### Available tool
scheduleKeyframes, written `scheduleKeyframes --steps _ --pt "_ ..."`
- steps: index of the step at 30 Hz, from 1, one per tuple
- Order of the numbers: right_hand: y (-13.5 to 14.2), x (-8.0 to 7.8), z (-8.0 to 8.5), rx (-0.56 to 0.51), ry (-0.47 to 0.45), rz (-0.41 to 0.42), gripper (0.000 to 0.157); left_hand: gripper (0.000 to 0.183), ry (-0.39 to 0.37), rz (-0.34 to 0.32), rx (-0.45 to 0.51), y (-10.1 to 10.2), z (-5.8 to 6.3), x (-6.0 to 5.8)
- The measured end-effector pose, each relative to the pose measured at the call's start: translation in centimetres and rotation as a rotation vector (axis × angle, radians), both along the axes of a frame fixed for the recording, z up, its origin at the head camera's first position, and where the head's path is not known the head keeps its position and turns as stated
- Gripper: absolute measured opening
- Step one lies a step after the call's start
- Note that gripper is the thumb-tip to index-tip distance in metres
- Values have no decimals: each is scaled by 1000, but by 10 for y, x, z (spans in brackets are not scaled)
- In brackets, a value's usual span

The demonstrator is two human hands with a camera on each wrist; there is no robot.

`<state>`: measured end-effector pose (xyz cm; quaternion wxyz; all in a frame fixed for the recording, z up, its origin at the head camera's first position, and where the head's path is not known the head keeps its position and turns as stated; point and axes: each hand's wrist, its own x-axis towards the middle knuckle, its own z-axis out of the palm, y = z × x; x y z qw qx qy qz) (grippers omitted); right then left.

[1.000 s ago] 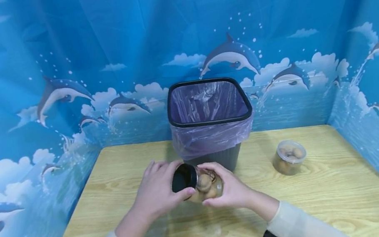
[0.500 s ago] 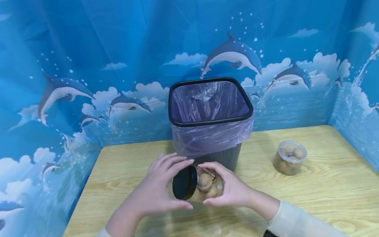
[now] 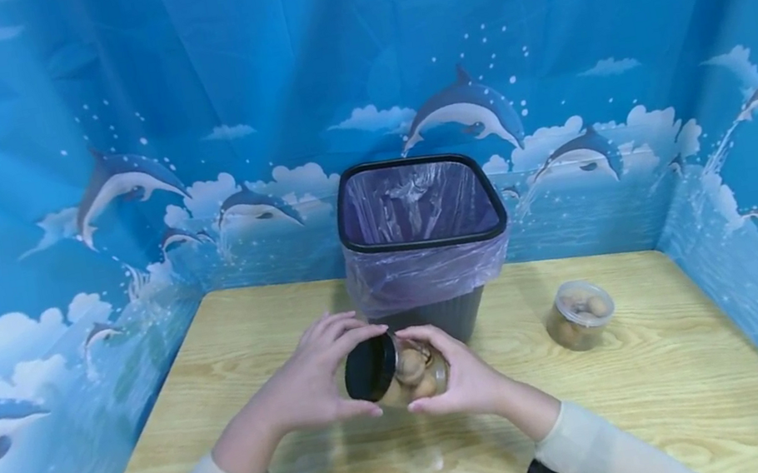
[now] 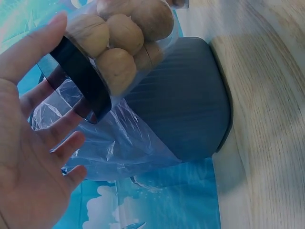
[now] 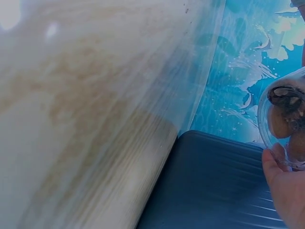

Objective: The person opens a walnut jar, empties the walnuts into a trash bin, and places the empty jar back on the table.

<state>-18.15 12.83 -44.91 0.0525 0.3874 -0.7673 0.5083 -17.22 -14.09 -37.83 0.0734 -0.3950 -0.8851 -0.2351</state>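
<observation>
A clear jar (image 3: 420, 371) of round brown balls, perhaps nuts, lies tilted on its side in the air, its black lid (image 3: 370, 370) facing left. My right hand (image 3: 471, 377) grips the jar's base end between thumb and fingers. Around the lid my left hand (image 3: 291, 387) is spread, fingers above and thumb below. In the left wrist view the thumb tip is right at the lid's rim, and the other fingers show loosely extended beyond it. At the right wrist view's edge, a dark piece (image 5: 288, 98) shows among the balls at the jar's bottom.
Behind the hands stands a dark grey bin (image 3: 439, 319) with a black rim and a purple liner bag (image 3: 423, 271). To the right sits a small lidded clear tub (image 3: 579, 315) with similar brown balls. A blue dolphin-print curtain (image 3: 344, 40) surrounds the wooden table (image 3: 645, 409).
My left hand has loosened from the lid, its fingers spreading and the hand shifting slightly left. The right hand and the jar have stayed almost in place.
</observation>
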Motion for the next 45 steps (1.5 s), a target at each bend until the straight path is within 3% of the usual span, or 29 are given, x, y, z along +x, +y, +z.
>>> scheduleKeyframes --steps 9,31,34,38,41,45 --pt "0 0 1 -8 19 5 89 99 60 56 -3 1 -1 -1" --pt "1 -1 0 -31 11 -2 88 93 44 171 9 5 -5 -2" --pt "-1 6 10 -28 4 -11 86 94 31 185 14 5 -5 -1" --pt "-2 8 12 -30 -24 -27 88 95 17 200 27 4 -4 -1" --pt "0 3 2 -44 -33 -20 92 95 17 207 40 2 -5 -1" --pt "2 2 3 -59 -40 0 91 95 25 216 57 -1 -7 -2"
